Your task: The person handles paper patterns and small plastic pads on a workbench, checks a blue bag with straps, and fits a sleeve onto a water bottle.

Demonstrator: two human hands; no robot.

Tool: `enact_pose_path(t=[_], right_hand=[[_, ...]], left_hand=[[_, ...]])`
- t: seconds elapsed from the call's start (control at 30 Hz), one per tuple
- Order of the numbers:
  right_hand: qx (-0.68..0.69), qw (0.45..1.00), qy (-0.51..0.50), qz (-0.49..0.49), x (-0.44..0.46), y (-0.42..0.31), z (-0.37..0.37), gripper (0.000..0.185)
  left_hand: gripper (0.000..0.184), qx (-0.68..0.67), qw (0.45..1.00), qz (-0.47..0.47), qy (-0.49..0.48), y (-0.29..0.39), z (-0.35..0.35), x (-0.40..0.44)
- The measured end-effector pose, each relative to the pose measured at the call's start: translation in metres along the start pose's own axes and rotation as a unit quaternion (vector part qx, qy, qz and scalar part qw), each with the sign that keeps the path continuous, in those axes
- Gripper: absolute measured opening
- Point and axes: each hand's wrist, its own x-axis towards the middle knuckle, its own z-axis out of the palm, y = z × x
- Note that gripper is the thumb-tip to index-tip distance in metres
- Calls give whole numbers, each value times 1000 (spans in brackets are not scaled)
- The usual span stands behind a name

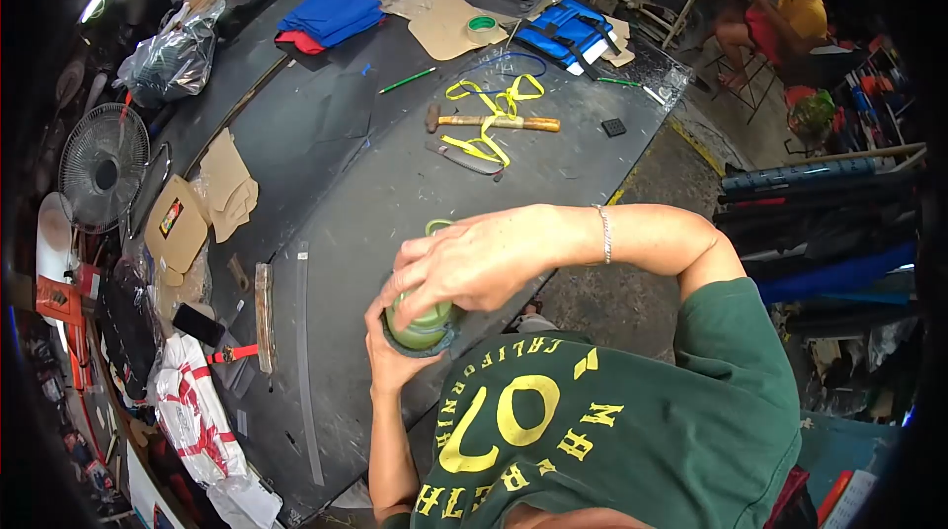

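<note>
Close in front of my chest, over the near edge of the dark worktable (pixel 346 193), is a green round container (pixel 425 331) that looks like a tumbler, with a dark band around its rim. My left hand (pixel 387 343) wraps its side from the left. Over the top curls my right hand (pixel 464 257), its fingers gripping the upper part and hiding much of it. A thin green loop (pixel 437 225) shows behind my right knuckles. Whether the lid is on cannot be seen.
Farther up the table lie a hammer (pixel 494 122), yellow strap (pixel 491 146), green pencil (pixel 407 81), tape roll (pixel 482 29) and blue bag (pixel 565 33). At left are a fan (pixel 104 168), cardboard pieces (pixel 178 225) and a phone (pixel 198 324). Another person (pixel 780 20) sits at upper right.
</note>
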Motion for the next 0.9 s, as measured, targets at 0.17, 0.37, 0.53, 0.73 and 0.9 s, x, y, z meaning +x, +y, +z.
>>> enact_pose_path(t=[0.17,0.37,0.53,0.73,0.9], right_hand=[[-15,999,2,-40,6,18,6,53],[-49,964,-92,244,33,-7,-16,50],[-147,959,243,24,37,23,21,71],[-52,955,-62,285,34,-2,-22,72],[-95,984,145,35,33,7,-6,67]], left_hand=[[110,-27,998,-25,42,2,0,0],[115,-43,997,-45,41,-2,8,-9],[116,-44,997,-45,45,-13,6,-10],[112,-35,992,-45,110,-15,0,-15],[116,-73,992,-54,91,-17,-5,-11]])
